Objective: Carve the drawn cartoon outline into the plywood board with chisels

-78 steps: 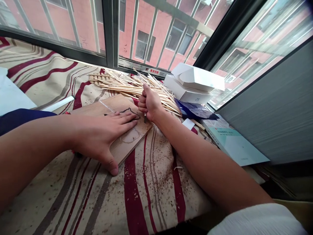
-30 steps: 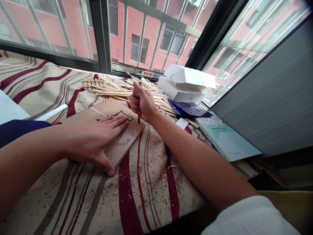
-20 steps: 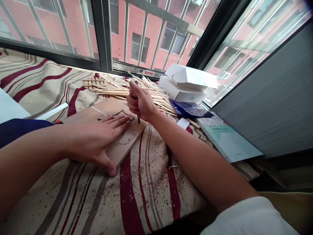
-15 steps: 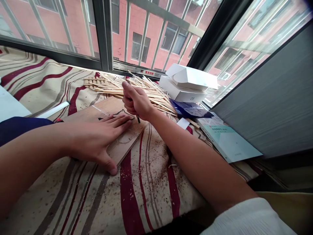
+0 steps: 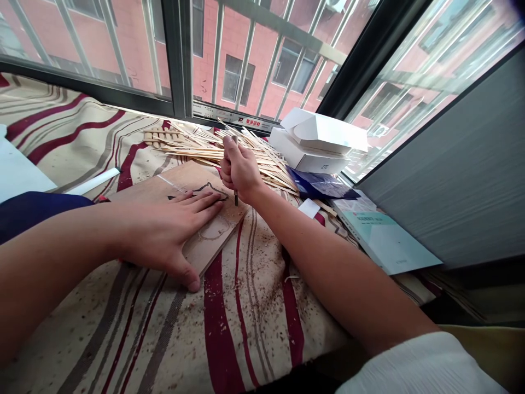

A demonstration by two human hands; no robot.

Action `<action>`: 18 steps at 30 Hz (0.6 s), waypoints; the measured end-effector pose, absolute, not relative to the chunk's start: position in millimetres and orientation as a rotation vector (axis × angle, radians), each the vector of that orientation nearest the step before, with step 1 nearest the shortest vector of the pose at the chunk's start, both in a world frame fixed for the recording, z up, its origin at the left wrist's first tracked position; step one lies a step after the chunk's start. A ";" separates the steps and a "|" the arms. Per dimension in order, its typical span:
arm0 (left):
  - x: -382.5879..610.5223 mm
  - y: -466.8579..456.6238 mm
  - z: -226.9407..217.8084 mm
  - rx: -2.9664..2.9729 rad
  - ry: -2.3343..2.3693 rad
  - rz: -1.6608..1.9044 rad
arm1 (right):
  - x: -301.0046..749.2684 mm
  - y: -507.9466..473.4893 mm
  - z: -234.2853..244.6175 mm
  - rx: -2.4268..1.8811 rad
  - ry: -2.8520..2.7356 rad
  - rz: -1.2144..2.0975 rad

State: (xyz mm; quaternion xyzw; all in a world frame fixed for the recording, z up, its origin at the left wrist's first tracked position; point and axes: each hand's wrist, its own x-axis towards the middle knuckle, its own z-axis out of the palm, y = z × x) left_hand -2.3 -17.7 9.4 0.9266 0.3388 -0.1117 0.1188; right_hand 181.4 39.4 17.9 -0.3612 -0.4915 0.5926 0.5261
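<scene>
My left hand (image 5: 170, 232) lies flat with fingers stretched out on a wooden board (image 5: 174, 186), pressing it onto the striped cloth. The board bears a dark outlined figure and carved grooves. My right hand (image 5: 239, 169) is a fist wrapped round a thin carving tool (image 5: 235, 197), held upright with its tip at the board's far right edge, just past my left fingertips.
A heap of thin wooden strips (image 5: 205, 145) lies behind the board by the window frame. White boxes (image 5: 318, 142), a blue packet (image 5: 322, 186) and a pale green booklet (image 5: 388, 241) sit to the right. Wood shavings litter the striped cloth (image 5: 246, 306). A white stick (image 5: 92, 180) lies at left.
My right hand with the tool swung left and tilted, then came back upright at the board's edge. My left hand stayed flat on the board.
</scene>
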 end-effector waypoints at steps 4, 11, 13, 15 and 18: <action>1.0 -18.9 13.0 2.706 0.988 -0.334 | 183.1 41.3 19.5 -0.835 -1.302 1.694; 6.5 -21.4 18.7 2.678 1.002 -0.381 | 188.8 43.5 11.3 -0.907 -1.016 1.493; 8.1 -23.2 19.9 2.677 1.019 -0.374 | 190.3 41.5 12.0 -0.864 -1.085 1.586; 9.7 -24.9 21.1 2.680 1.022 -0.398 | 191.0 39.5 13.2 -0.835 -1.154 1.686; 11.0 -26.1 21.7 2.702 0.994 -0.449 | 190.3 38.0 13.2 -0.877 -1.074 1.574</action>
